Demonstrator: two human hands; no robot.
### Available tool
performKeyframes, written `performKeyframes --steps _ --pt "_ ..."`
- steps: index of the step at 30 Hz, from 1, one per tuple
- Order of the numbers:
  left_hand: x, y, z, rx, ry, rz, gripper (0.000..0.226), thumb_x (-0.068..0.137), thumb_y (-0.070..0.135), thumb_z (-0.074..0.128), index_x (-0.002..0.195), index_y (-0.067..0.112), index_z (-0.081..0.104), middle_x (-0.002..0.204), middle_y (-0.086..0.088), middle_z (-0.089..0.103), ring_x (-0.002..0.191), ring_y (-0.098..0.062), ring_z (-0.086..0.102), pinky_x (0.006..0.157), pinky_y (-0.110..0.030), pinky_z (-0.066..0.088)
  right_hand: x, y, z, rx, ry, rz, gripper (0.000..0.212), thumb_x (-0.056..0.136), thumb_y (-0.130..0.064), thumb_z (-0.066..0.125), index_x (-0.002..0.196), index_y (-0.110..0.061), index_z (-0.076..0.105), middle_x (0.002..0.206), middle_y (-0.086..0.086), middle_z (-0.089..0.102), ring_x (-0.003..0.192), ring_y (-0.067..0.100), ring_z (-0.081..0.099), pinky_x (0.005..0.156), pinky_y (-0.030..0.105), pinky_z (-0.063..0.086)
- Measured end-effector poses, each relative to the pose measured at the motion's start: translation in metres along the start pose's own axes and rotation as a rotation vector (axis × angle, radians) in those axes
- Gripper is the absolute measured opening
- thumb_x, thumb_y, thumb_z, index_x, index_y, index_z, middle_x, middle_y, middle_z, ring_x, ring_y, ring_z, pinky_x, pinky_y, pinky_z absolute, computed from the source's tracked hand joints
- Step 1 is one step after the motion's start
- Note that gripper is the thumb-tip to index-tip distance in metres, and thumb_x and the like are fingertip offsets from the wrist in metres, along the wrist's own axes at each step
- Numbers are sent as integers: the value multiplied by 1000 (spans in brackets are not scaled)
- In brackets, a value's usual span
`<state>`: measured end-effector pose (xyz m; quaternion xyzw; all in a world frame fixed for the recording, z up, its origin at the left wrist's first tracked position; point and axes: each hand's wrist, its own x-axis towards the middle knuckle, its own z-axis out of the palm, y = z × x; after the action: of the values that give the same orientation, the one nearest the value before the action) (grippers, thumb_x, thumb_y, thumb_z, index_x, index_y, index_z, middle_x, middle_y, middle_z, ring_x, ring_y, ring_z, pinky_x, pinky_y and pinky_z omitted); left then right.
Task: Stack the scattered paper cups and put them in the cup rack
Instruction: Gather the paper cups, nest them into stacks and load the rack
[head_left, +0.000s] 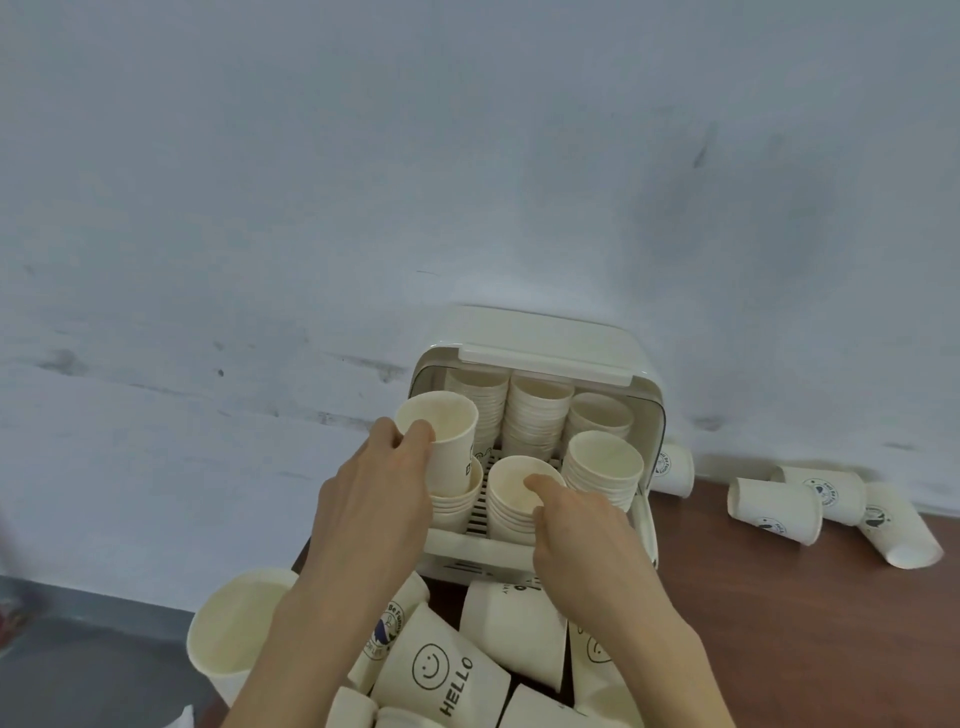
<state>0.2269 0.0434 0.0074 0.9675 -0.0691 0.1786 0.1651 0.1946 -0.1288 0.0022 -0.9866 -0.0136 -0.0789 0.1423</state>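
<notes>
Pale blue-grey wall (363, 182) behind, dark wooden table (779, 597) below, and straight to the hands. Left hand (379, 499) grips a single paper cup (447, 441), thumb and fingers curled round its side, the cup tilted and seated in the front-left stack (454, 506) of the cup rack (540, 551). Right hand (582, 525) holds the front-middle stack (514, 499), one fingertip hooked over the top rim, the others wrapped down the side. Just right of that, a taller front-right stack (602, 470); three more stacks (537, 410) stand at the back under the raised lid (550, 343). Loose cups (467, 660) lie tumbled under the wrists, one marked HELLO; fallen cups (810, 504) sit well off to the right.
</notes>
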Motion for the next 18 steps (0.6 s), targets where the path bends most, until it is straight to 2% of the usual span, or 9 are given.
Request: performKeyframes --steps 8,12,14,16,18 --pt "-2 -1 15 47 -123 25 7 98 16 40 98 22 38 92 2 36 73 -19 40 58 -29 33 -11 4 -11 50 41 19 38 92 -13 42 128 -25 45 102 0 63 96 27 58 77 41 50" --pt "-4 -3 21 87 -200 32 10 98 17 40 93 24 36 90 2 34 75 -18 38 60 -29 35 -24 5 -21 57 83 65 41 92 -9 38 128 -28 45 102 -2 64 99 25 55 78 38 44" --pt "-4 -5 23 84 -217 45 6 99 18 39 99 21 43 89 3 34 77 -18 42 64 -30 43 -32 5 -24 57 95 98 39 92 -10 37 125 -29 47 106 -1 63 103 26 53 79 38 42" --pt "-7 -5 21 43 -207 47 18 101 22 35 115 24 47 92 2 34 82 -18 45 67 -31 45 -41 4 -28 58 95 114 36 94 -12 36 124 -27 48 105 -2 63 103 25 52 79 38 43" --pt "-16 -2 14 -17 -159 30 32 102 30 31 133 28 38 95 2 34 85 -19 46 66 -30 41 -53 2 -33 58 96 121 33 94 -12 37 122 -25 49 101 -1 64 101 26 55 80 39 46"
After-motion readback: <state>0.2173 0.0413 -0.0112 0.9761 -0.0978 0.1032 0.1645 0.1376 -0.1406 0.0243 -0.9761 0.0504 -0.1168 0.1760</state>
